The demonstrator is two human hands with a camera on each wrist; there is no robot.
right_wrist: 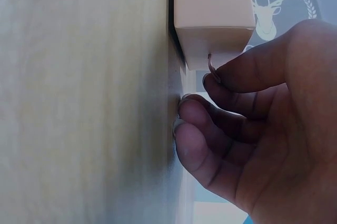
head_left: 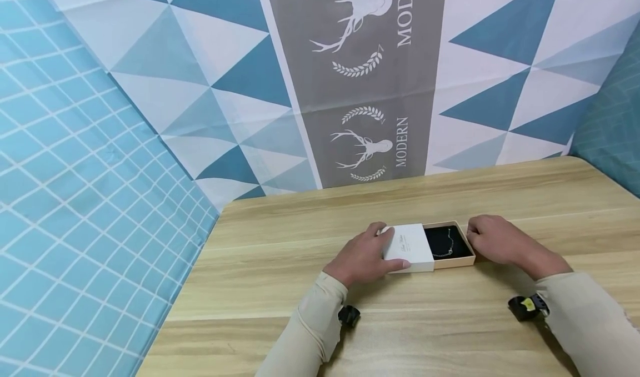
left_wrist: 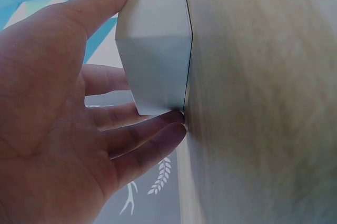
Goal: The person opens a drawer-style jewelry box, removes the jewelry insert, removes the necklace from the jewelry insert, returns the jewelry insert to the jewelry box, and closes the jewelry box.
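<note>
The small box stands part-way open on the bench (head_left: 250, 277): its peach drawer (head_left: 455, 262) sticks out to the right of the white cover (head_left: 407, 246), roughly half exposed, I'd judge, though the cover hides the remainder. The left hand (head_left: 364, 255) grips the cover at its left end, thumb along the near side and fingers reaching round to the far side. Well to the right of the cover, the right hand (head_left: 500, 238), otherwise loosely curled, pinches a little pull tab (right_wrist: 212, 67) on the drawer's end between thumb and forefinger. Just right of the cover, a silvery chain (head_left: 450, 251) lies on the drawer's black pad (head_left: 437, 238), not yet lifted out; part may run beneath the cover, too small to tell.
</note>
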